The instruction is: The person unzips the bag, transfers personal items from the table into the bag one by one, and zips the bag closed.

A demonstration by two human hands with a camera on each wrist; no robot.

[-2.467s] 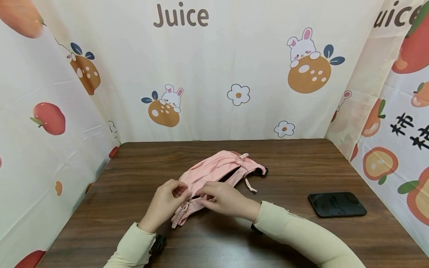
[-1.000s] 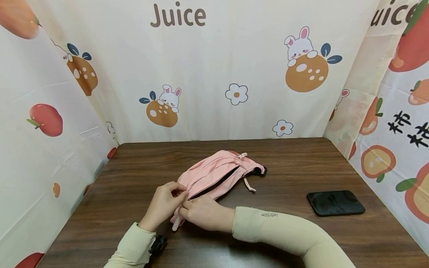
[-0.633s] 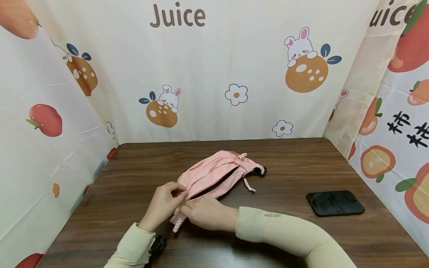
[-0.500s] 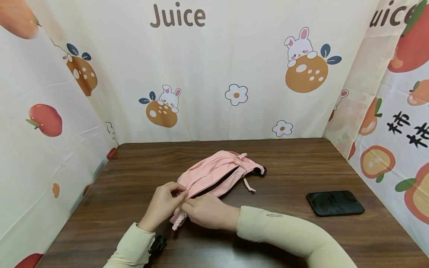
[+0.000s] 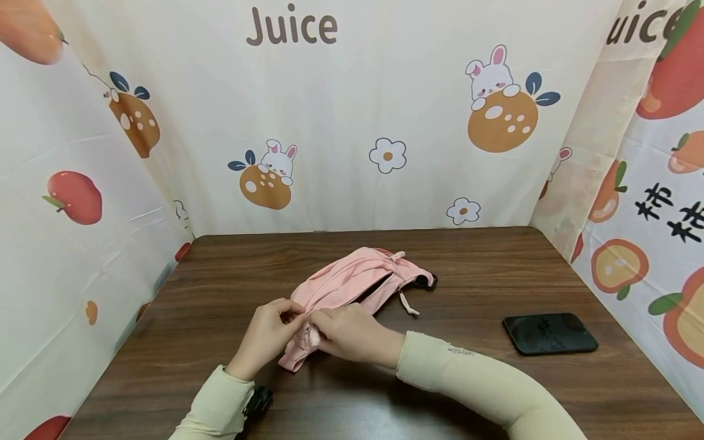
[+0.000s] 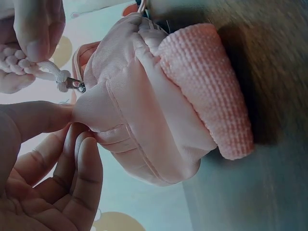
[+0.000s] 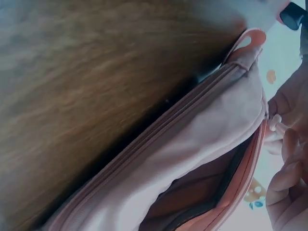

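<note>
A pink waist bag [image 5: 335, 284] lies slantwise on the table, its long zipped pocket gaping with a dark inside. At its near-left end my left hand [image 5: 269, 333] pinches the fabric between thumb and fingers, beside the zipper slider [image 6: 77, 85]. My right hand [image 5: 352, 330] grips the pale braided zipper pull [image 6: 43, 70], a cord knotted to that metal slider. In the right wrist view, the open pocket [image 7: 197, 187] shows an inner lining with a dark edge. A textured pink strap [image 6: 207, 91] hangs from the bag's end.
A black smartphone [image 5: 550, 333] lies on the right side of the brown wooden table [image 5: 467, 403]. Another pull cord [image 5: 407, 304] and a black buckle [image 5: 428, 282] are at the bag's far end. Printed curtains [image 5: 341, 91] enclose the back and sides.
My right hand went down to the bag's near-left end, then rose slightly up and right, lifting the braided pull that had hung down. My left hand has stayed pinching the bag.
</note>
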